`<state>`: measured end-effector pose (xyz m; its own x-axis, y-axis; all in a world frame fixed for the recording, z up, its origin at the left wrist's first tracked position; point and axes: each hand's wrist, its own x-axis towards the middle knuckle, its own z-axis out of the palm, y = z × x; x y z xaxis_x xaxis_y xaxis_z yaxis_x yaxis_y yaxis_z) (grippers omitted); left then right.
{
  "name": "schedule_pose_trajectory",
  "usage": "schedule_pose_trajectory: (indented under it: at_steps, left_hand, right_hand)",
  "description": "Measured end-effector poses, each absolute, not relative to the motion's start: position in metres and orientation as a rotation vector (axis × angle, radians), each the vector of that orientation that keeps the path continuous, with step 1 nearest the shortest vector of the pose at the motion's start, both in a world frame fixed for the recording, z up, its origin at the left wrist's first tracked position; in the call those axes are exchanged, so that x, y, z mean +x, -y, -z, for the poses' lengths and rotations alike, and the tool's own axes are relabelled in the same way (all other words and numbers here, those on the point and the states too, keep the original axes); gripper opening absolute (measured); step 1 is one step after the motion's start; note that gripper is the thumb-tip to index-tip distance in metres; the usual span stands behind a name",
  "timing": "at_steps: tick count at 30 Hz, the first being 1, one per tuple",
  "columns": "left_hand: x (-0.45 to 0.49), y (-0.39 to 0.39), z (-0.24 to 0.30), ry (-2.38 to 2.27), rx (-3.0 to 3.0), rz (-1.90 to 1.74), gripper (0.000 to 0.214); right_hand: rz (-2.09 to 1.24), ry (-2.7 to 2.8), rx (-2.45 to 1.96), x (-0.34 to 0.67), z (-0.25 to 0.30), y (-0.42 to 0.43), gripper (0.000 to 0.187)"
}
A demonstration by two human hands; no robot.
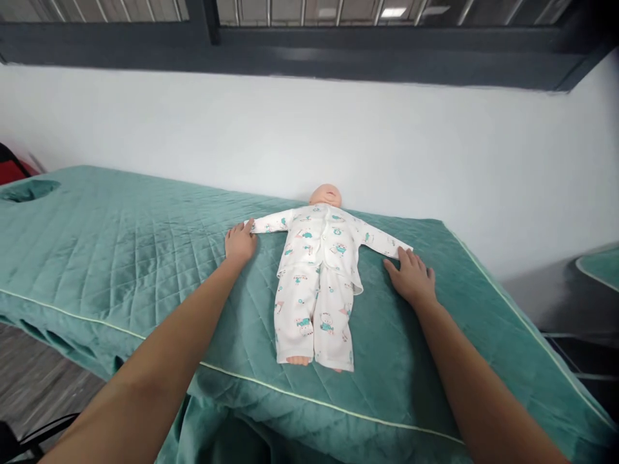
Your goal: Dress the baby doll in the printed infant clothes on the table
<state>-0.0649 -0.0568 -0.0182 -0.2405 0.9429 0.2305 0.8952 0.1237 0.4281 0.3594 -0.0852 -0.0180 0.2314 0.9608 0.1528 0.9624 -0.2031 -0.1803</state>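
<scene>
A baby doll [316,277] lies on its back on a green quilted bed cover [120,258], head toward the wall, arms spread. It wears a white printed shirt and trousers. My left hand [240,243] rests on the cover with its fingers touching the cuff of the doll's left-side sleeve. My right hand [412,276] lies flat, fingers apart, its fingertips at the end of the other sleeve. Neither hand grips anything.
A white wall [435,161] runs behind the bed under a dark window frame [338,58]. The bed has a face hole [29,190] at far left. Wooden floor [39,380] shows lower left. Another green-covered surface [599,265] sits at right.
</scene>
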Motion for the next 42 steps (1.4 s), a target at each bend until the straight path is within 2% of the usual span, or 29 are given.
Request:
schedule_pose_trajectory:
  at_steps: [18, 29, 35, 39, 42]
  left_hand:
    - [-0.076, 0.033, 0.029, -2.471, 1.7, -0.74, 0.052]
    - [-0.068, 0.062, 0.029, -2.471, 1.721, -0.679, 0.057]
    - [-0.047, 0.125, 0.03, -2.326, 1.765, -0.871, 0.058]
    - [-0.021, 0.215, 0.041, -1.886, 1.98, -1.069, 0.048]
    - [-0.002, 0.284, 0.046, -1.737, 1.982, -1.172, 0.034]
  right_hand:
    - [0.021, 1.747, -2.387, 0.356, 0.019, 0.093, 0.069]
    - [-0.006, 1.666, -2.464, 0.346, 0.014, 0.095, 0.07]
    - [0.014, 1.739, -2.395, 0.323, 0.017, 0.147, 0.069]
    - [0.015, 1.934, -1.992, 0.294, 0.027, 0.23, 0.057]
    - [-0.21, 2.014, -1.661, 0.269, 0.028, 0.289, 0.056]
